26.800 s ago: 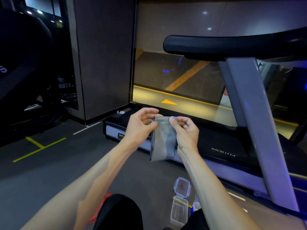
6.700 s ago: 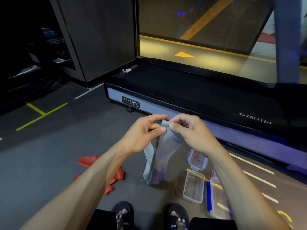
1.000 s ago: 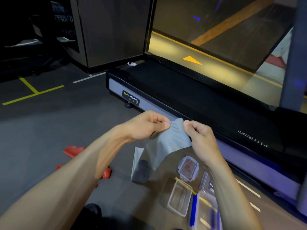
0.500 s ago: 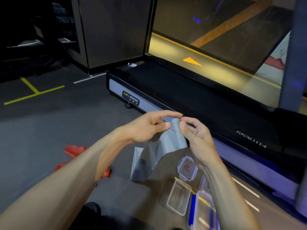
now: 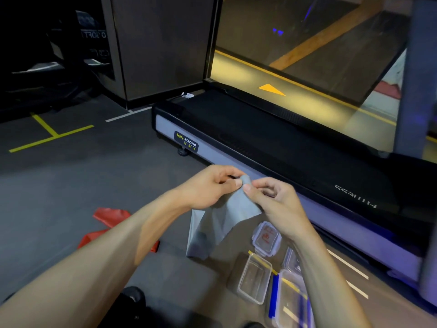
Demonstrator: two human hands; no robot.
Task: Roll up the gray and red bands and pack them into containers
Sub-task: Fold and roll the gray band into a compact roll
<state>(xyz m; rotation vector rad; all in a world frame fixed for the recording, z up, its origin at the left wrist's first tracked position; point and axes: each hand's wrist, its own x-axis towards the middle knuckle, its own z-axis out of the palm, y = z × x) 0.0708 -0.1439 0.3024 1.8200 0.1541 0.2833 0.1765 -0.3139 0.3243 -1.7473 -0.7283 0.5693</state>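
Both hands hold the gray band (image 5: 220, 221) in front of me, above the floor. My left hand (image 5: 208, 188) and my right hand (image 5: 272, 200) pinch its top edge, which is curled into a small tight roll between the fingertips. The remainder hangs down loose, its lower end near the floor. The red band (image 5: 111, 216) lies crumpled on the floor at the left, partly behind my left forearm. A small clear container (image 5: 254, 278) stands open on the floor at lower right, with its lid (image 5: 267, 235) lying just beyond it.
A treadmill (image 5: 272, 143) runs across the view just beyond my hands. A second clear container with blue clips (image 5: 290, 304) sits at the bottom right, partly behind my right forearm. Dark floor with yellow lines spreads to the left.
My fingertips have come closer together at the top of the gray band, and its top edge has been curled from a spread sheet into a small roll.
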